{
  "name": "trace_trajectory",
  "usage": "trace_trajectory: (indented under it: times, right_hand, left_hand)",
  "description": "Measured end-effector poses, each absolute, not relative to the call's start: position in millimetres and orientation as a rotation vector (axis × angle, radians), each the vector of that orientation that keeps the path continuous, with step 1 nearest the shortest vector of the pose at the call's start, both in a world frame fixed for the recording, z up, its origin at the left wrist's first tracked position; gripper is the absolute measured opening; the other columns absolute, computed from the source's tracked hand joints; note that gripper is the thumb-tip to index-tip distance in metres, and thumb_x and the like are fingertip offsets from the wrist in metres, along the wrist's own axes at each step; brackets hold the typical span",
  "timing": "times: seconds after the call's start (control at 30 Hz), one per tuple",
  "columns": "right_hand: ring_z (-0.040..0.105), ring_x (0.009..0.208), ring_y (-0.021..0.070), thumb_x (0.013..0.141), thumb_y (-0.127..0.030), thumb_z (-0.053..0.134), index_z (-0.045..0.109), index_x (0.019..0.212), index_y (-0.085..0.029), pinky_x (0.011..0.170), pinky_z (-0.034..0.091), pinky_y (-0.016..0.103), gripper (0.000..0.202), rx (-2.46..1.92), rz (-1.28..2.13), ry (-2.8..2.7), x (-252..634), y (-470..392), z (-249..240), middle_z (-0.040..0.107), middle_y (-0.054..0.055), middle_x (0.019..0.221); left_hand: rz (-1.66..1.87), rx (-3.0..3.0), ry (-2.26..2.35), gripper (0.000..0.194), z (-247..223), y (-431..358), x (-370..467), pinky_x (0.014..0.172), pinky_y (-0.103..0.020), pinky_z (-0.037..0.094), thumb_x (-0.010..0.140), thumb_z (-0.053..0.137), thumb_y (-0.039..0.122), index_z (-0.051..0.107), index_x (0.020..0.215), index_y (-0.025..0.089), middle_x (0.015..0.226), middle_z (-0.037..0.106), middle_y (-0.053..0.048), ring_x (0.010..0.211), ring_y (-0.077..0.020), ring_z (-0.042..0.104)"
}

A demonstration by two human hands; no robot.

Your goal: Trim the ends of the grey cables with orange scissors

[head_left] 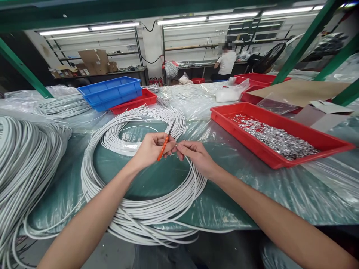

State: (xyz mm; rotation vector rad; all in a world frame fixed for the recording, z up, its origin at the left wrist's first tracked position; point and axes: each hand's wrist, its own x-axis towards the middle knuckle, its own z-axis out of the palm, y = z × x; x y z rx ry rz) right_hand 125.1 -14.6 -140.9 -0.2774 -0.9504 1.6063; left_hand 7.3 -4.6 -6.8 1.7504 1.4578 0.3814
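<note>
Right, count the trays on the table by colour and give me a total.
Blue trays: 1 stack; how many trays are in it cannot be told.
Red trays: 4, one under the blue stack, one holding metal bits, two at the back.
Total: 5, taking the stack as 1.

The worktop (241, 175) was green and covered with clear plastic sheeting. A large coil of white cable (140, 209) lay in the middle, its front loops hanging over the near edge. A thicker bundle of white cable (25, 157) sat at the left edge. Toward the right edge stood a red tray (280, 157) holding small silvery metal parts (277, 140). Near the far edge, left of centre, blue trays (112, 91) were stacked, touching a second red tray (134, 102). A brown cardboard sheet (300, 91) lay at the far right corner.
</note>
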Motion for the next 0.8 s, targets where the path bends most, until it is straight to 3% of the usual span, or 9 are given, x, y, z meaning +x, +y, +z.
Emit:
trace_trajectory:
  times: [0.13, 0.5, 0.8]
  right_hand:
    - [0.048, 0.061, 0.0128, 0.085, -0.04, 0.061, 0.069, 0.078, -0.015, 0.061, 0.037, 0.027, 0.027, -0.22, 1.699, -0.856, 125, -15, -141, 0.053, 0.0, 0.062]
    - [0.045, 0.058, 0.0119, 0.083, -0.032, 0.062, 0.07, 0.089, -0.016, 0.056, 0.036, 0.026, 0.019, -0.291, 1.671, -0.787, 125, -12, -145, 0.051, -0.001, 0.061]
    - [0.045, 0.057, 0.0113, 0.082, -0.032, 0.063, 0.069, 0.084, -0.015, 0.054, 0.036, 0.025, 0.018, -0.361, 1.614, -0.777, 125, -11, -145, 0.05, -0.001, 0.059]
  left_hand:
    - [0.393, 1.702, 1.422, 0.016, -6, -4, 7, 0.046, -0.015, 0.041, 0.075, 0.073, 0.025, 0.064, 0.071, 0.013, 0.061, 0.06, 0.001, 0.049, -0.0062, 0.051]
    - [0.494, 1.675, 1.565, 0.018, -7, 1, 4, 0.044, -0.015, 0.041, 0.074, 0.074, 0.028, 0.067, 0.072, 0.012, 0.053, 0.058, 0.002, 0.043, -0.0057, 0.05]
    - [0.546, 1.691, 1.593, 0.025, -9, 5, -3, 0.043, -0.017, 0.041, 0.073, 0.074, 0.036, 0.065, 0.071, 0.013, 0.053, 0.058, 0.002, 0.043, -0.0065, 0.05]
